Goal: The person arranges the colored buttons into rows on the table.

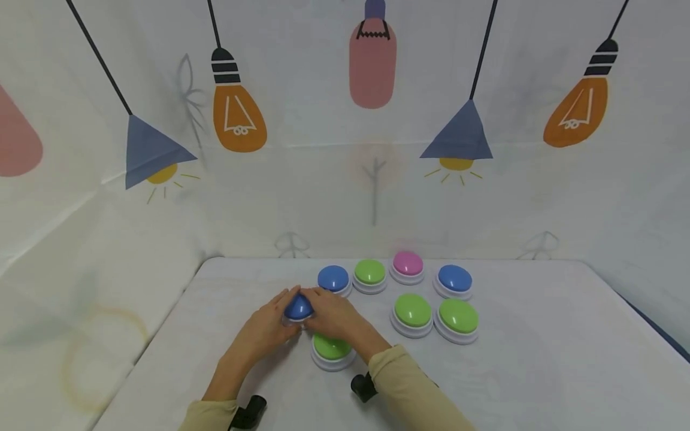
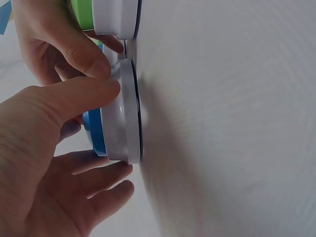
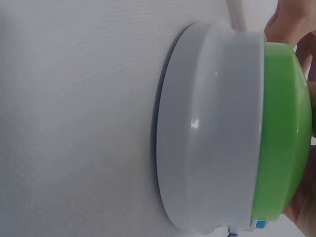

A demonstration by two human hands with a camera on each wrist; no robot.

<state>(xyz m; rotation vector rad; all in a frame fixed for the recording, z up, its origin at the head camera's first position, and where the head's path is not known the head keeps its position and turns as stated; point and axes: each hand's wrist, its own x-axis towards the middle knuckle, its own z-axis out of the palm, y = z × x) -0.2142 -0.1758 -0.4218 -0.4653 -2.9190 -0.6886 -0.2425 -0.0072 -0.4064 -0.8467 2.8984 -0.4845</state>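
Observation:
Between both hands stands a push button with a blue dome (image 1: 299, 307) and a white round base (image 2: 116, 133). My left hand (image 1: 262, 329) grips it from the left, thumb on the near side of the base and fingers round the far side. From the right, my right hand (image 1: 335, 312) holds the same button, its thumb tip beside the left thumb. Just below the right hand is a green button (image 1: 331, 348), partly covered by it in the head view. That green button (image 3: 217, 128) fills much of the right wrist view.
Behind the hands are a second blue button (image 1: 333, 278), a green button (image 1: 369, 272) and a pink button (image 1: 407, 263). Further right sit another blue button (image 1: 455, 278) and two green ones. A white table (image 1: 539, 341) meets a lamp-patterned backdrop (image 1: 323, 197).

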